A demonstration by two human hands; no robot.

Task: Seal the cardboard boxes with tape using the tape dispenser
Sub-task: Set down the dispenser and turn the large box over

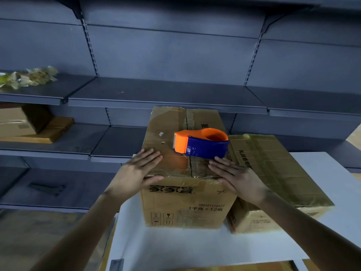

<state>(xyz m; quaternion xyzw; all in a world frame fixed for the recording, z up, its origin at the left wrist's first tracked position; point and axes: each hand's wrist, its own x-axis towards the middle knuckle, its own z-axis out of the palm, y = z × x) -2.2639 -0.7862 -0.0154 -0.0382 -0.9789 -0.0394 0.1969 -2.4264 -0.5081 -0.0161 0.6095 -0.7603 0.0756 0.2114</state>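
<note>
Head view: the box (183,202), printed 家家宜, 100101110421 and 1千克×12瓶, has a second box (273,173) against its right side. The dispenser (201,143) lies on the first box's top. Left hand (140,169) and right hand (240,178) press flat, fingers straight, on that box's near top edge.

A tall cardboard box (187,200) is seen upright on a white table (175,247), its top flaps closed, with a seam running front to back under glossy clear tape. Black printed characters, a number line and handling symbols are carried on its front face. A tape dispenser (201,143) – blue body, orange handle loop and orange blade end – is laid on the box top across the seam, the blade end turned left. A second box (277,173) – lower, its top heavily taped – is set just beside the first on the right, turned at a slight angle.
</note>
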